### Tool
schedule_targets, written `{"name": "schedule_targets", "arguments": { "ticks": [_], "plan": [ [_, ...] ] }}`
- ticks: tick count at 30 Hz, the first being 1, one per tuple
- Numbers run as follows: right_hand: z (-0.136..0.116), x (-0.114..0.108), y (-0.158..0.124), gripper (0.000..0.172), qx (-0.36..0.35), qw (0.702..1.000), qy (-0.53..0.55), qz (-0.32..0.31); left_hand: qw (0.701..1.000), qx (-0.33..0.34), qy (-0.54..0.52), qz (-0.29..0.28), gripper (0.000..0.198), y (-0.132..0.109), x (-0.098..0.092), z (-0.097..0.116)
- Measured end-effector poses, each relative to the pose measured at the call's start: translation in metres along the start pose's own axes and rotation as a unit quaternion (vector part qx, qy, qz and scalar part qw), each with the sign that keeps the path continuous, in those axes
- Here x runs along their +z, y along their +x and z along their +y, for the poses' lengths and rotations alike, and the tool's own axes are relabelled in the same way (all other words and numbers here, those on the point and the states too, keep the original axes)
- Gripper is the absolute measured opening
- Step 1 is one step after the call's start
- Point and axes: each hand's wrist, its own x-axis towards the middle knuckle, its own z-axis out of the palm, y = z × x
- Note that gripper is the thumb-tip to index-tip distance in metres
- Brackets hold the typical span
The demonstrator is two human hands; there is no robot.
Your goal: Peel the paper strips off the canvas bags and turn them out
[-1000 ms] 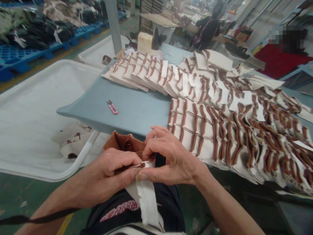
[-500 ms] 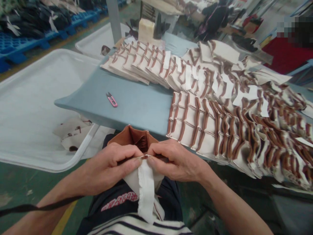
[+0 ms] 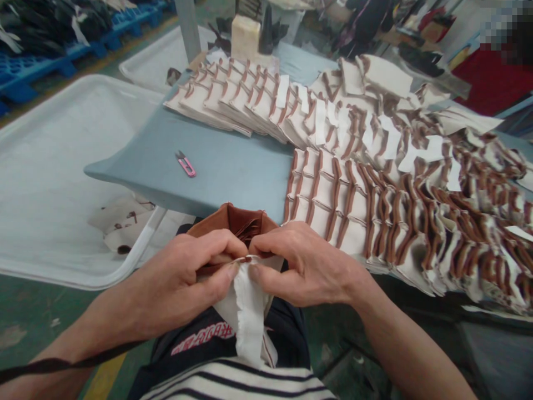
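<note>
Close to my body I hold a fabric pouch [image 3: 245, 214], brown inside and cream outside, with its opening facing up. My left hand [image 3: 204, 266] pinches its near rim from the left, thumb and forefinger together. From the right, my right hand [image 3: 295, 266] pinches the same rim, its fingertips almost touching the left ones. A white cloth strip [image 3: 250, 316] hangs from the rim between my thumbs. Thin brown strands [image 3: 249, 228] show inside the pouch. Beyond my hands, pink-handled thread snips [image 3: 185, 164] lie on the blue-grey table [image 3: 233, 166].
Rows of cream and brown pieces [image 3: 328, 194] cover the table's right side and back. A large white bin [image 3: 62, 222] stands at left with several pieces [image 3: 125, 222] in it. A metal post [image 3: 188, 28] rises behind. Blue pallets [image 3: 70, 58] sit far left.
The pouch rim has opened a little wider, showing more of the brown strands inside. Both hands keep their pinch, with the fingers slightly shifted. The whole view has moved a little.
</note>
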Motion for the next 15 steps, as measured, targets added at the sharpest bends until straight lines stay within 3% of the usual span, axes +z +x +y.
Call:
{"name": "schedule_targets", "arguments": {
  "ticks": [7,11,15],
  "plan": [
    [0.008,0.019,0.001,0.016,0.043,0.983,0.178,0.029,0.99,0.089,0.081,0.072,0.02,-0.009,0.01,-0.012],
    [0.009,0.031,0.001,0.014,0.109,0.94,0.323,0.027,0.978,0.152,0.118,0.074,0.029,-0.013,0.013,-0.023],
    [0.009,0.044,0.0,0.024,0.153,0.887,0.434,0.023,0.954,0.243,0.155,0.079,0.035,-0.008,0.012,-0.03]
  ]
}}
